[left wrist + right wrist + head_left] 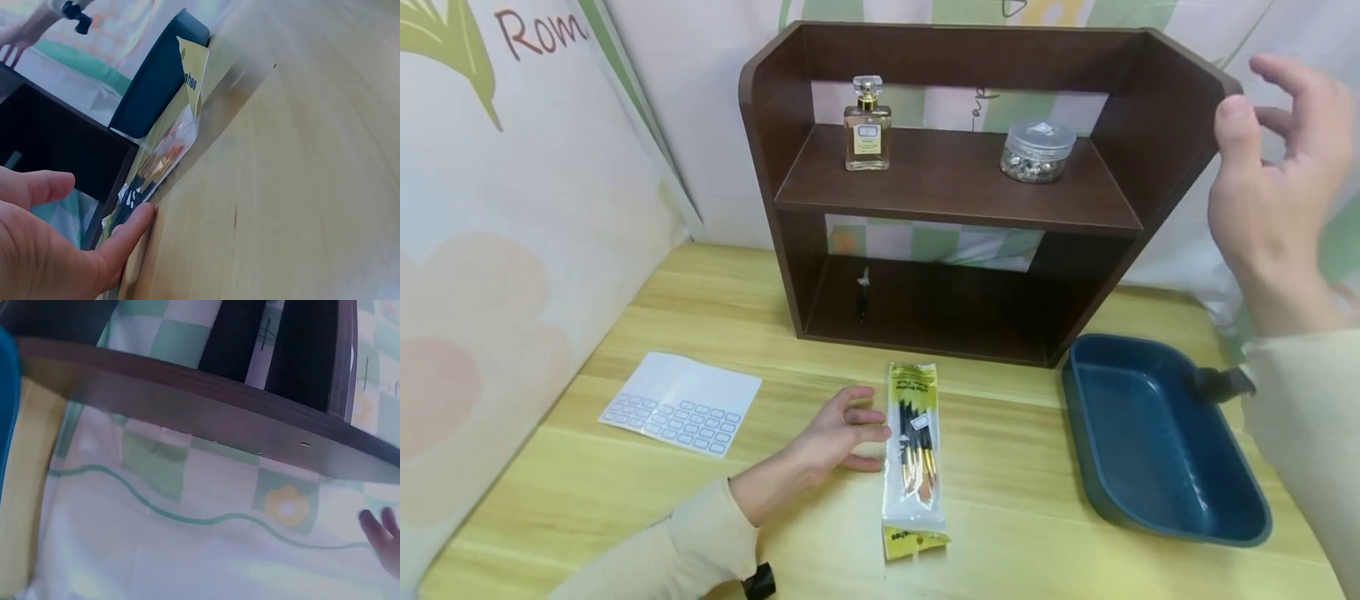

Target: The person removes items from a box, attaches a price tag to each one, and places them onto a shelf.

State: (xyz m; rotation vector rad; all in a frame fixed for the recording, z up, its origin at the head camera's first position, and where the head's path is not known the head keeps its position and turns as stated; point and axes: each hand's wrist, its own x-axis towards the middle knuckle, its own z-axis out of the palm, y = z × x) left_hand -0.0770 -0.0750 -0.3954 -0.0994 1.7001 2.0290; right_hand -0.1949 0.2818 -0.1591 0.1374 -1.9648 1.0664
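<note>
A clear packet of paintbrushes [913,467] with yellow ends lies on the table in front of the shelf. My left hand [835,433] is beside its left edge, fingers spread and loosely bent; whether the fingertips touch the packet I cannot tell. The left wrist view shows the thumb and a finger apart near the brush packet [153,172]. Up at the right side of the dark brown shelf [958,218], my right hand [1281,175] is raised with its fingers parted, holding nothing. Only a few of its fingertips [378,528] show in the right wrist view.
On the upper shelf stand a perfume bottle [867,133] and a clear lidded jar [1037,152]. A small dark object [862,296] is in the lower compartment. A blue bin [1157,433] sits at the right, and a label sheet [683,400] lies at the left.
</note>
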